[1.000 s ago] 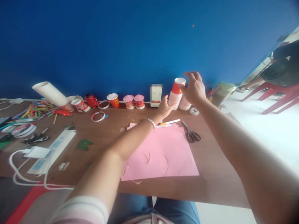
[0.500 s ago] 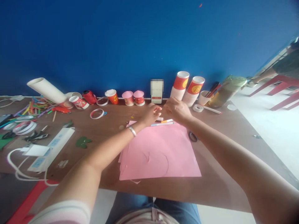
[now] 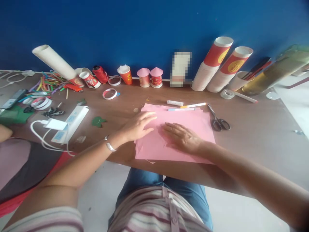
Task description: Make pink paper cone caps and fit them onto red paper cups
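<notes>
Pink paper sheets (image 3: 154, 149) lie stacked in front of me on the brown table. My left hand (image 3: 140, 126) is over their left edge, fingers apart, holding nothing. Flat on the middle of the stack rests my right hand (image 3: 181, 137), its fingers stretched out and nothing in it. A blue-white pen (image 3: 181, 109) lies across the paper's top edge, with an orange-white pen (image 3: 194, 105) and a white glue stick (image 3: 175, 102) just behind. Black-handled scissors (image 3: 218, 120) lie to the right of the paper.
Two small cups with pink cone tops (image 3: 156, 77) stand by the blue wall. Tall cup stacks (image 3: 212, 64), tape (image 3: 227, 93) and a bottle (image 3: 272, 71) are at the back right. A power strip (image 3: 71, 124) lies left. Another person's arm (image 3: 4, 132) shows at the left edge.
Both hands have come back toward me from near the wall, and the right one now lies on the paper. The scissors are now fully visible. The camera view has tilted down.
</notes>
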{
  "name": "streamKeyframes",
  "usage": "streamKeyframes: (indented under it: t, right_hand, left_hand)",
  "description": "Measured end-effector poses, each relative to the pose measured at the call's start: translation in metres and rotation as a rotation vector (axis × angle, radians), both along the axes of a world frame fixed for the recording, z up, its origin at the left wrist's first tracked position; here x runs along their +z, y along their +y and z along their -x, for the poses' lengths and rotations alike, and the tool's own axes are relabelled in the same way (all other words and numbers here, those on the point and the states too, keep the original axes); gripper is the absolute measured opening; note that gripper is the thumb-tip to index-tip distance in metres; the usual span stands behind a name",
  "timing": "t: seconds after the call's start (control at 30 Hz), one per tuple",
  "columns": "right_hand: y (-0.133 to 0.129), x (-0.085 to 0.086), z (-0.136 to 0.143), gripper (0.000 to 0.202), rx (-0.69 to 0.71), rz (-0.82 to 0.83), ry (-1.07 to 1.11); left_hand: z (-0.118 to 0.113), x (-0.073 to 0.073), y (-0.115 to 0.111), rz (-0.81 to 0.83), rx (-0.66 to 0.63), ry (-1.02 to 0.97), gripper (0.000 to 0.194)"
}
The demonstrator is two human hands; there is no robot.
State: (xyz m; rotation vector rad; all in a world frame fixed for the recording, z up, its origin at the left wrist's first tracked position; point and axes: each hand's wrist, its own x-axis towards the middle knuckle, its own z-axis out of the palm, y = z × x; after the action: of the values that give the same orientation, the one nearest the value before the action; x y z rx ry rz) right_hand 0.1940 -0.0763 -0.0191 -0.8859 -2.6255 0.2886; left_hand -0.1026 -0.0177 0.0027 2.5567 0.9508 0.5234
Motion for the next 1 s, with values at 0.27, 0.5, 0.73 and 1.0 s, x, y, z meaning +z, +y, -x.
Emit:
streamKeyframes:
  t: [0.27, 0.5, 0.73, 1.0]
  right_hand:
    - [-0.01, -0.027, -0.039, 0.077, -0.386, -0.147, 0.017]
    - [0.01, -0.031, 0.077, 0.065, -0.261, -0.085, 0.023]
    - [-0.004, -0.032, 0.006, 0.081, -0.547, -0.027, -0.102]
    - [-0.061, 0.019, -0.103, 0.031, -0.944, -0.2, -0.249]
  left_hand:
    - [0.01, -0.028, -0.014, -0.111, -0.08, 0.123, 0.054]
    - [0.014, -0.034, -0.015, -0.103, 0.053, 0.073, 0.073]
    - [0.018, -0.036, -0.011, -0.071, 0.025, 0.095, 0.062]
    - [0.019, -0.036, -0.01, -0.088, 0.012, 0.061, 0.059]
